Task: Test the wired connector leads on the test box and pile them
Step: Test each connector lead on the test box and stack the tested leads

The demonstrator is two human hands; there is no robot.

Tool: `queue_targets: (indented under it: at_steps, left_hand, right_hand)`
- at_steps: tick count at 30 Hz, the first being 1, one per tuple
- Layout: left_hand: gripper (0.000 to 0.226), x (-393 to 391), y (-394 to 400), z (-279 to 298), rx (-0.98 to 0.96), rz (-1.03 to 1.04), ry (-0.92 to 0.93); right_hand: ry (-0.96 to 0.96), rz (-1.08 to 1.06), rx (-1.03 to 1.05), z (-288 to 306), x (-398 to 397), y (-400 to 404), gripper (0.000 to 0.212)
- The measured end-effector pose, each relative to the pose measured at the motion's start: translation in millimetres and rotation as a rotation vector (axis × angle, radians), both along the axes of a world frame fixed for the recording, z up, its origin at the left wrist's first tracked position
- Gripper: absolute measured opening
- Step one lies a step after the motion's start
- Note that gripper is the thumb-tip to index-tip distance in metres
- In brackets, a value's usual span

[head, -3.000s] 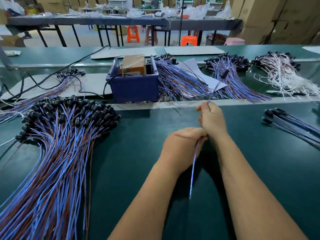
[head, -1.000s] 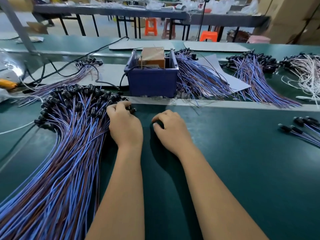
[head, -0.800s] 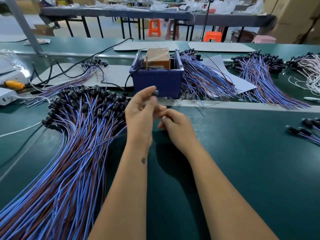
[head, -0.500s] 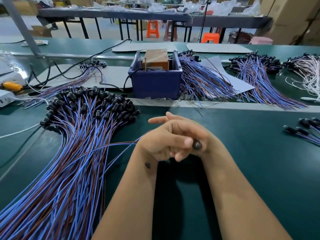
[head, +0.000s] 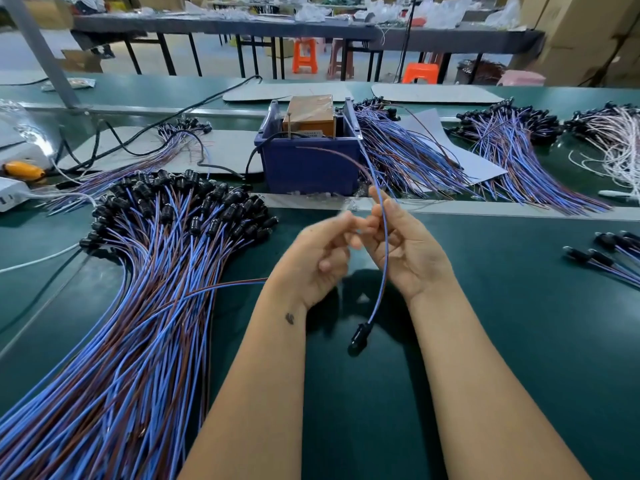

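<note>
One wired connector lead [head: 380, 265] hangs in the centre of the frame: a thin blue wire paired with a brown one, ending in a small black barrel-shaped connector [head: 360, 336] that dangles just above the dark green counter [head: 519, 341], between the two forearms. Its upper run passes across the right hand [head: 405, 251], whose fingers [head: 375, 202] pinch the wire near the top, and the free brown end arcs up toward the blue bin [head: 308, 164] at upper centre. The left hand [head: 317, 261] is motion-blurred; its fingers look curled and meet the right hand's fingertips, but whether they actually grip the wire cannot be told.

Inside the bin sits one tan test box [head: 310, 114]. Five heaps of leads show: one big fan of blue and brown leads [head: 138, 306] at left with black connectors massed at its top, one smaller bundle [head: 166, 147] behind it, one heap right of the bin [head: 408, 157], one further right [head: 512, 147], and one pale-wired heap [head: 620, 140] at the right edge. A few separate leads [head: 609, 258] lie at middle right.
</note>
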State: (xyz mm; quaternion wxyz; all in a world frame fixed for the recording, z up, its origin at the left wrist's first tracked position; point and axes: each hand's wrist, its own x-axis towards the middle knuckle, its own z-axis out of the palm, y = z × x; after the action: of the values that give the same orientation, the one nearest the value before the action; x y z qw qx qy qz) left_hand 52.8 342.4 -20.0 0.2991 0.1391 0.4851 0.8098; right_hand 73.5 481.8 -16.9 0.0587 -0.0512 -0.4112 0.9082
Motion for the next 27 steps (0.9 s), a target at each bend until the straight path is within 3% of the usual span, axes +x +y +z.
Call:
queue_targets:
  at_steps: [3, 10, 14, 19, 23, 27]
  left_hand:
    - [0.029, -8.0, 1.7, -3.1, 0.065, 0.332, -0.059]
    - [0.002, -5.1, 7.0, -9.1, -0.151, 0.575, 0.169]
    - [0.007, -4.9, 4.2, -8.2, -0.173, 0.575, 0.179]
    - [0.013, -2.8, -2.4, -4.3, -0.020, 0.339, 0.143]
    - [0.011, -3.1, -2.1, -7.9, -0.303, 0.372, 0.275]
    - [0.026, -4.2, 3.6, -11.2, -0.479, 0.470, 0.370]
  right_hand:
    - [-0.006, 0.029, 0.179, -1.5, 2.7, -3.4, 0.036]
    - [-0.026, 0.116, 0.637, -3.3, 3.0, -18.0, 0.034]
    - [-0.020, 0.158, 0.679, -2.3, 2.9, -21.2, 0.040]
    - [-0.092, 0.022, 0.538, -2.0, -4.1, -23.6, 0.034]
    - [-0.061, -0.189, 0.643, -8.1, -5.1, -29.9, 0.026]
    - [-0.070, -0.284, 0.867, -11.7, -5.5, -31.5, 0.023]
